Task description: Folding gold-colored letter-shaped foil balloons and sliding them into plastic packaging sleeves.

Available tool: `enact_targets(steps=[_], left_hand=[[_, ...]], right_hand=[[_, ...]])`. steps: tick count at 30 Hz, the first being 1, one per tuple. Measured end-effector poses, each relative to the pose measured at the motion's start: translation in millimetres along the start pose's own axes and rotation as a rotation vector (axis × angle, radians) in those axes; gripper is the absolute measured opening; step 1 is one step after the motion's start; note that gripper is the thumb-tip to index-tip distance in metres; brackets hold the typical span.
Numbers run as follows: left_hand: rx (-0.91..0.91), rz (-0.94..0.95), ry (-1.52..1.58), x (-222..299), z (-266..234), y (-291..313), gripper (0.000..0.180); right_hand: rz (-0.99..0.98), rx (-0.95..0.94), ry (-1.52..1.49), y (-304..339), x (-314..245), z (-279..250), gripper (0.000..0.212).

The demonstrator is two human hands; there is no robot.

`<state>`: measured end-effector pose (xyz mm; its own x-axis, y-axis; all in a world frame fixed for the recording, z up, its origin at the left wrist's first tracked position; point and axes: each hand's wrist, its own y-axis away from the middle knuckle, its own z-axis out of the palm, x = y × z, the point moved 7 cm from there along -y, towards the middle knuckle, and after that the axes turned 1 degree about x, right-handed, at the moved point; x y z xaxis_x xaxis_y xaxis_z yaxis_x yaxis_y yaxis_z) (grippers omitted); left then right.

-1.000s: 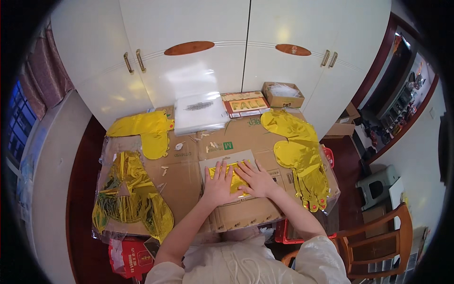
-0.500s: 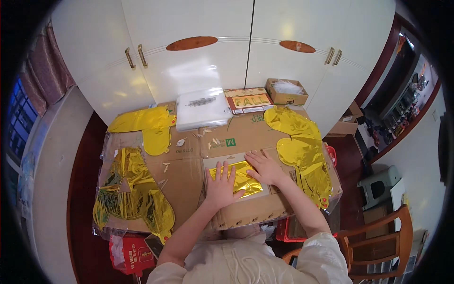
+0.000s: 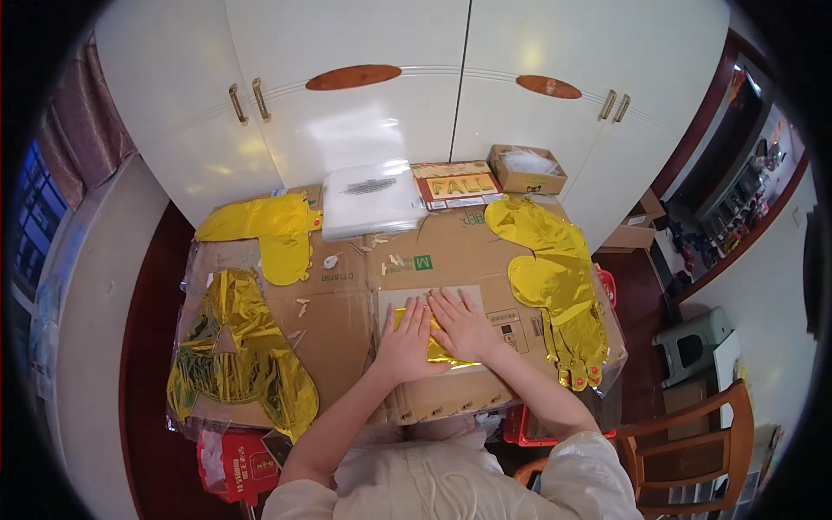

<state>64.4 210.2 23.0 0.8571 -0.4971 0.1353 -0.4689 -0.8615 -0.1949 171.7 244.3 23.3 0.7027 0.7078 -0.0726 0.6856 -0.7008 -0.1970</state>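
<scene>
A folded piece of gold foil (image 3: 440, 356) lies on a pale flat card (image 3: 389, 300) at the near middle of the cardboard-covered table. My left hand (image 3: 407, 343) presses flat on the foil's left part, fingers stretched forward. Beside it, my right hand (image 3: 466, 330) lies flat over the right part, fingers extended and angled toward the left hand. Both hands cover much of the foil. Flat gold foil balloons lie around them: one at the far left (image 3: 283, 236), a crumpled one at the near left (image 3: 238, 347), and more in a pile (image 3: 555, 264) on the right.
Behind lie a stack of clear plastic bags (image 3: 368, 201), a flat printed box (image 3: 459, 185) and a small carton (image 3: 527, 170) with clear plastic inside. Small pale pieces (image 3: 395, 259) and a white disc (image 3: 330, 261) lie on the cardboard. A wooden chair (image 3: 689, 446) stands at right.
My right hand has moved left and slightly nearer, so both hands now lie close together. More of the card shows beyond the foil. The pile on the right has shifted slightly at its near end.
</scene>
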Motion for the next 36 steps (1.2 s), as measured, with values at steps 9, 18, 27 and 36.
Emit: enact_targets(steps=[9,18,27,36], left_hand=[[-0.015,-0.018,0.032,-5.1,-1.9,4.3,0.113],[-0.104,-0.128,-0.051,-14.5,-6.4,16.2,0.111],[0.163,-0.235,0.097,-10.1,-64.6,79.1,0.081],[-0.365,-0.606,1.799,90.6,50.7,184.1,0.032]], right_hand=[[0.019,-0.015,-0.004,3.9,-0.1,-4.3,0.08],[0.023,-0.054,0.018,3.2,1.7,-10.0,0.102],[0.039,-0.036,0.005,1.2,5.7,-11.6,0.095],[0.086,-0.137,-0.378,-23.6,40.4,-13.4,0.057]])
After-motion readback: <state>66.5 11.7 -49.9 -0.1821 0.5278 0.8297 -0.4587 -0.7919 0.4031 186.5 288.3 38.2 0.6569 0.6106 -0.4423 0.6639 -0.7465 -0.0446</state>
